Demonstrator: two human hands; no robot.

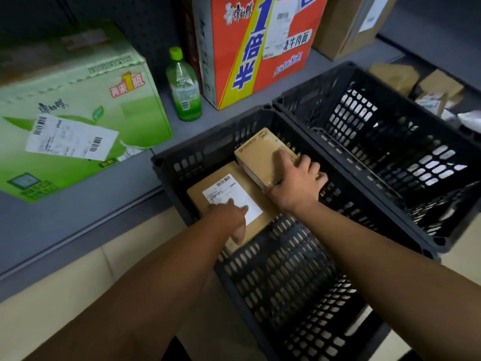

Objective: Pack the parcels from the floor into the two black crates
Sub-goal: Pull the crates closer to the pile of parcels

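Note:
Two black slatted crates stand side by side: the near crate (299, 269) in front of me and the far crate (390, 152) to its right. In the near crate's far left corner lies a flat brown parcel with a white label (223, 186). My left hand (231, 217) rests on that parcel, thumb down its near edge. Beside it a smaller tan SF Express box (260, 155) is gripped at its right end by my right hand (299, 178), fingers curled over the edge. The far crate looks empty inside.
A grey shelf (65, 225) runs behind the crates, carrying a green carton (73, 121), a green bottle (183, 87), an orange noodle carton (255, 48) and a brown box (346, 24). More parcels (432, 92) lie beyond the far crate at upper right. Beige floor (125, 256) shows at left.

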